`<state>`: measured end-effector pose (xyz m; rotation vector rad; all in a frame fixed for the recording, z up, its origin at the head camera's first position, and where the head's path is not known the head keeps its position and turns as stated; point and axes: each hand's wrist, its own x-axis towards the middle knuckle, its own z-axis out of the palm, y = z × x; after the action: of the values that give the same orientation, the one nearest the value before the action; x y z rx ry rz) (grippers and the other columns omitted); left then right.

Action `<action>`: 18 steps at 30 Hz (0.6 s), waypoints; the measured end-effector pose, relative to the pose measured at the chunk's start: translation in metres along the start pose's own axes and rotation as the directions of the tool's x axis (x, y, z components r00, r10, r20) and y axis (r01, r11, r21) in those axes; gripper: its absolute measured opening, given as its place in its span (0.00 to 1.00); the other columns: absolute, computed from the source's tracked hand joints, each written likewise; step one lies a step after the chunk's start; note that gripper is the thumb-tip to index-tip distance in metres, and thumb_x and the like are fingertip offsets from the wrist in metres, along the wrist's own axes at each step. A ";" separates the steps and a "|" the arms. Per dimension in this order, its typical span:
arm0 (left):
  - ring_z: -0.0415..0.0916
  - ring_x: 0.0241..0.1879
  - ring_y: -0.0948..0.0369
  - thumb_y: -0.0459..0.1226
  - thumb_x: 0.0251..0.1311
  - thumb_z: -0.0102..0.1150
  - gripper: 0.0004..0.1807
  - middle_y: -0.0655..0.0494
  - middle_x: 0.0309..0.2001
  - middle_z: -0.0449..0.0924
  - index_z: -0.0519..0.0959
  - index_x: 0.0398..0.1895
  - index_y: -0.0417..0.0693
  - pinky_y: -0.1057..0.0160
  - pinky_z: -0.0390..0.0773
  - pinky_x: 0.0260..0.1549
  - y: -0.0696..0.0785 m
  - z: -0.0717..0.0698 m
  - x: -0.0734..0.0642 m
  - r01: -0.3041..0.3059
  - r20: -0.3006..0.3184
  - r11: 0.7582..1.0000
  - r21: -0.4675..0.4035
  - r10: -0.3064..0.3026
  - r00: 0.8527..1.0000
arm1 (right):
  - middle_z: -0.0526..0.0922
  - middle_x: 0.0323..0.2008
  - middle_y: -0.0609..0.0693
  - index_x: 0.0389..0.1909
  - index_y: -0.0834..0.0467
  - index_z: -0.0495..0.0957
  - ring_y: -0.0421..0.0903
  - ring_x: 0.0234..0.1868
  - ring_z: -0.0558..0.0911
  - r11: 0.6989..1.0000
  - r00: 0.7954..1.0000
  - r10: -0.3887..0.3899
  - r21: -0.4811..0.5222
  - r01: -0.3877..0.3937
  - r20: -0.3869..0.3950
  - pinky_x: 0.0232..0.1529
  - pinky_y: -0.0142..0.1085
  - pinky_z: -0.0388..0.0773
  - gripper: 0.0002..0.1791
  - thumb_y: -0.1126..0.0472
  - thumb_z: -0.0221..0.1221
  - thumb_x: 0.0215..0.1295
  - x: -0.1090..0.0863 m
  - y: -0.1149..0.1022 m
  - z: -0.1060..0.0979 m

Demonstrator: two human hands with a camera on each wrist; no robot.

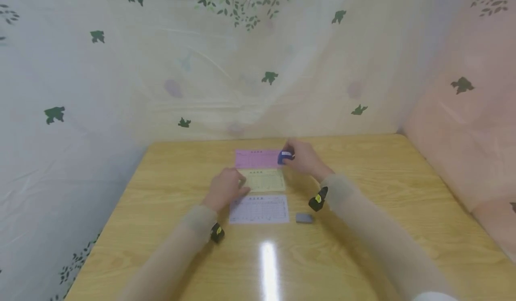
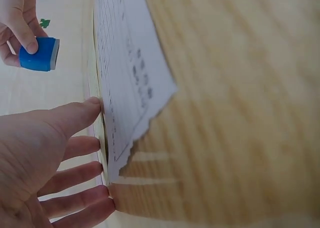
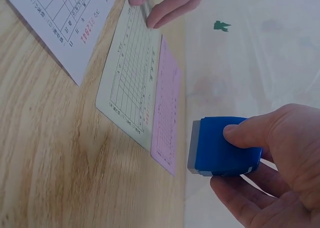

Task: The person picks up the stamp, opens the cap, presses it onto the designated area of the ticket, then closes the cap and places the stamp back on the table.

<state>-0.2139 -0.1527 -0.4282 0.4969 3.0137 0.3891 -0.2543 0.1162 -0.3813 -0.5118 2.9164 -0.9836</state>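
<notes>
My right hand (image 1: 305, 158) pinches a blue stamp (image 3: 225, 147) between thumb and fingers; its grey face shows in the right wrist view. The stamp overlaps the right end of a pink printed slip (image 1: 258, 159) in the head view, and stands above the table in the wrist views. My left hand (image 1: 225, 188) has its fingertips at the left edge of a pale yellow slip (image 1: 265, 181), fingers spread and slightly bent. Nearer to me lies a white slip (image 1: 259, 209) with a printed grid and a torn left edge, visible in the left wrist view.
A small grey block (image 1: 304, 218), like a stamp cap, lies right of the white slip. The wooden table (image 1: 403, 193) meets patterned curtains (image 1: 225, 68) at the back and sides. A bright light reflection falls on the table's near part.
</notes>
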 end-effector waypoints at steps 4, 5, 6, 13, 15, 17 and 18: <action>0.78 0.44 0.55 0.51 0.65 0.72 0.19 0.49 0.42 0.86 0.83 0.25 0.49 0.53 0.85 0.52 0.000 0.000 0.001 -0.011 0.017 0.999 0.032 0.011 1.000 | 0.88 0.48 0.59 0.48 0.60 0.80 0.57 0.52 0.87 1.000 1.000 -0.011 0.010 0.011 0.011 0.59 0.51 0.86 0.11 0.64 0.68 0.68 -0.005 -0.003 0.001; 0.78 0.42 0.56 0.51 0.65 0.72 0.20 0.50 0.40 0.85 0.80 0.21 0.51 0.54 0.84 0.51 0.000 -0.001 0.001 -0.014 0.021 0.999 0.035 0.014 1.000 | 0.89 0.48 0.58 0.48 0.60 0.81 0.57 0.52 0.87 1.000 1.000 -0.018 0.014 0.017 0.021 0.59 0.51 0.86 0.10 0.64 0.68 0.68 -0.007 -0.005 0.002; 0.77 0.40 0.57 0.51 0.66 0.72 0.22 0.51 0.38 0.85 0.77 0.18 0.52 0.55 0.84 0.48 0.000 -0.001 0.001 -0.018 0.026 0.999 0.033 0.017 1.000 | 0.89 0.48 0.58 0.48 0.59 0.81 0.56 0.52 0.87 0.999 0.999 -0.023 0.022 0.022 0.033 0.59 0.51 0.86 0.10 0.64 0.68 0.68 -0.009 -0.006 0.003; 0.75 0.35 0.59 0.50 0.65 0.73 0.24 0.52 0.35 0.85 0.76 0.15 0.53 0.60 0.82 0.41 0.001 -0.007 0.003 -0.033 0.023 0.999 0.022 0.032 0.999 | 0.89 0.47 0.51 0.53 0.58 0.82 0.50 0.51 0.88 0.997 0.991 -0.080 0.030 0.077 0.110 0.58 0.47 0.88 0.14 0.67 0.68 0.67 -0.020 -0.016 0.012; 0.74 0.36 0.59 0.50 0.65 0.73 0.24 0.52 0.37 0.85 0.76 0.16 0.53 0.60 0.81 0.43 0.002 -0.008 0.003 -0.027 0.034 0.999 0.025 0.026 0.999 | 0.89 0.48 0.52 0.57 0.60 0.82 0.50 0.51 0.88 0.994 0.986 -0.105 0.040 0.101 0.130 0.58 0.46 0.88 0.18 0.69 0.68 0.66 -0.022 -0.016 0.017; 0.74 0.36 0.59 0.50 0.65 0.73 0.23 0.51 0.38 0.85 0.76 0.16 0.53 0.59 0.81 0.44 0.003 -0.009 0.002 -0.022 0.044 0.999 0.025 0.021 0.999 | 0.89 0.48 0.52 0.56 0.61 0.81 0.50 0.51 0.88 0.993 0.983 -0.118 0.043 0.113 0.144 0.58 0.46 0.88 0.18 0.70 0.67 0.66 -0.024 -0.015 0.022; 0.74 0.36 0.59 0.50 0.65 0.73 0.23 0.51 0.37 0.85 0.76 0.16 0.53 0.60 0.81 0.43 0.003 -0.009 0.002 -0.023 0.048 0.999 0.024 0.022 0.999 | 0.89 0.47 0.52 0.56 0.61 0.81 0.49 0.50 0.88 0.993 0.982 -0.111 0.045 0.105 0.152 0.59 0.46 0.87 0.18 0.70 0.67 0.66 -0.025 -0.015 0.024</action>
<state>-0.2156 -0.1516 -0.4193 0.5344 2.9730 0.3371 -0.2232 0.0987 -0.3938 -0.7165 2.7544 -0.9602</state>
